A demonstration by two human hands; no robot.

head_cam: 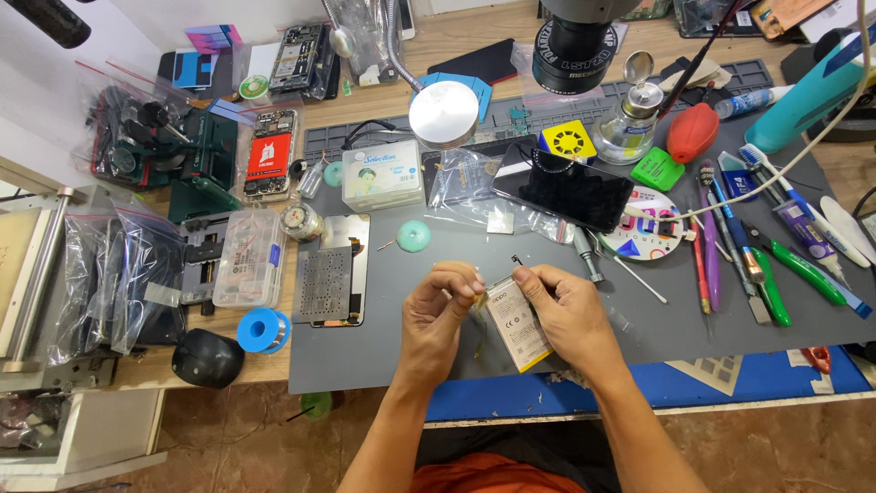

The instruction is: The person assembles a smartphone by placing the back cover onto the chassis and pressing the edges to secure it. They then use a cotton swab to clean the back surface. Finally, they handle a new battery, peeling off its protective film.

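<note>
Both hands work over the grey mat (401,356) that covers the surface, near its front edge. The right hand (570,315) holds a flat white phone battery (516,324), its grip closed on the upper end with thumb and fingers, the battery lying tilted beneath the palm and just above the mat. The left hand (438,310) is at the battery's upper left corner, fingertips pinched together on a small yellowish strip (478,301) at its edge; whether the strip is attached to the battery cannot be told.

Directly beyond the hands lies a dark phone (564,190) on clear plastic bags. To the left of the hands sits a perforated metal plate (326,283) on a phone back, with a blue solder spool (263,329) beside it and a clear parts box (248,258) further left. A small teal disc (414,236) lies on the mat above the left hand. To the right, well apart from the hands, pens, brushes and green-handled tools (785,265) lie in a row. A round white lamp head (443,114) hangs over the rear of the surface.
</note>
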